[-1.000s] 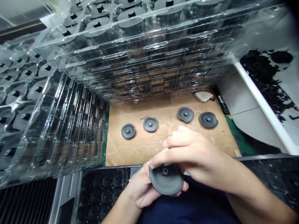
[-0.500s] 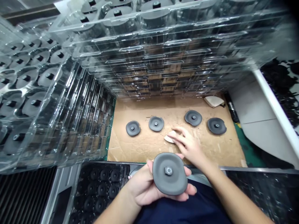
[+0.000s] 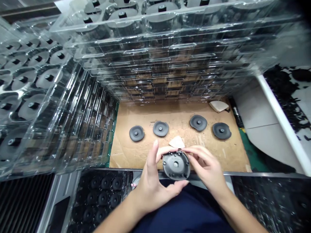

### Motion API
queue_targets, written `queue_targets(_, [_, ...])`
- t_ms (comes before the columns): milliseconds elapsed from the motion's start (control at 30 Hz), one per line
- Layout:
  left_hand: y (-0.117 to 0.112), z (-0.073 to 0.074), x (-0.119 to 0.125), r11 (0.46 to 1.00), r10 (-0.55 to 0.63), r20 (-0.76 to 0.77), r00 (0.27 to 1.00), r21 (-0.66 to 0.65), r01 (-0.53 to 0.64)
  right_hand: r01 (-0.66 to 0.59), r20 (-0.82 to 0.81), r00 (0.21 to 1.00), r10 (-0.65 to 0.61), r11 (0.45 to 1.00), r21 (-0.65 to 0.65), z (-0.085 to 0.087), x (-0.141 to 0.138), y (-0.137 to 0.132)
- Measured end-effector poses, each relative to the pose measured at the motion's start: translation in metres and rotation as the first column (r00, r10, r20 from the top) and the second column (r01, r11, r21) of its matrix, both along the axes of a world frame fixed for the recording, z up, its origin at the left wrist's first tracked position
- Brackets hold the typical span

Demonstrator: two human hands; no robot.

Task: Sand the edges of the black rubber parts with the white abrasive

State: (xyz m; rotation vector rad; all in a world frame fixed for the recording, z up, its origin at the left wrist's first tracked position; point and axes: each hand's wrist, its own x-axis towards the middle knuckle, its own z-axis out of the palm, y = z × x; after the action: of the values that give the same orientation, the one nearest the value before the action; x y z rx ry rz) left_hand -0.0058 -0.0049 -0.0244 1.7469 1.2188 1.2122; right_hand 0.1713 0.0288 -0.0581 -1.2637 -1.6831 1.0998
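Note:
Between my two hands is a dark grey plastic disc (image 3: 177,165), its pegged underside with a small central hole now facing up. My left hand (image 3: 155,181) grips it from the left, with fingers behind the top edge and the thumb near the bottom edge. At its upper right edge, my right hand (image 3: 206,165) pinches the rim with bent fingers. A white wedge-shaped pad (image 3: 177,142) lies on the cardboard sheet (image 3: 136,155) just beyond the disc. Two more discs (image 3: 136,133) (image 3: 160,128) lie flat to the left, knob up.
Farther right lie another disc (image 3: 198,123) and one beside it (image 3: 222,130). A second white wedge (image 3: 218,106) and a black pen-like tool (image 3: 236,113) are at the back right. Tall stacks of clear trays (image 3: 155,58) rise behind and left. A white-edged bin wall (image 3: 282,119) bounds the right.
The disc has been turned over, from knob side to underside. My right hand has let go of the white wedge, left it on the cardboard, and come back to the disc's rim.

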Motion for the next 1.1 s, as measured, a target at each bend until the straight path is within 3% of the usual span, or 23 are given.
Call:
queue_targets(100, [0.0, 0.004, 0.0, 0.997, -0.029, -0.047, 0.998, 0.07, 0.032, 0.008, -0.05, 0.999, -0.01, 0.999, -0.033, 0.021, 0.004, -0.001])
queue_targets(200, [-0.003, 0.006, -0.001, 0.997, -0.041, -0.026, 0.999, 0.059, 0.042, -0.148, -0.145, 0.982, 0.122, 0.972, -0.182, 0.044, 0.007, 0.003])
queue_targets(300, [-0.008, 0.007, -0.003, 0.999, -0.035, 0.025, 0.999, -0.016, 0.036, -0.391, -0.238, 0.917, 0.319, 0.836, -0.384, 0.059, 0.008, 0.01])
queue_targets(367, [-0.011, 0.01, -0.005, 0.992, -0.045, 0.074, 0.996, -0.115, 0.054, -0.469, -0.278, 0.882, 0.38, 0.758, -0.453, 0.065, 0.008, 0.015])
queue_targets(500, [-0.013, 0.019, -0.007, 0.922, -0.125, 0.212, 0.969, -0.336, 0.192, -0.584, -0.426, 0.81, 0.404, 0.634, -0.508, 0.074, 0.009, 0.02])
queue_targets(633, [-0.015, 0.027, -0.007, 0.852, -0.205, 0.273, 0.94, -0.423, 0.309, -0.651, -0.56, 0.748, 0.356, 0.557, -0.515, 0.081, 0.009, 0.015])
queue_targets(700, [-0.016, 0.028, -0.006, 0.85, -0.221, 0.272, 0.936, -0.416, 0.322, -0.656, -0.598, 0.734, 0.322, 0.564, -0.502, 0.082, 0.01, 0.009])
queue_targets(900, [-0.018, 0.026, 0.003, 0.906, -0.215, 0.254, 0.943, -0.308, 0.29, -0.529, -0.591, 0.79, 0.163, 0.669, -0.522, 0.074, 0.022, -0.011])
queue_targets(1100, [-0.009, 0.03, 0.012, 0.902, -0.222, 0.281, 0.934, -0.304, 0.306, -0.43, -0.57, 0.816, 0.101, 0.765, -0.48, 0.067, 0.029, -0.016])
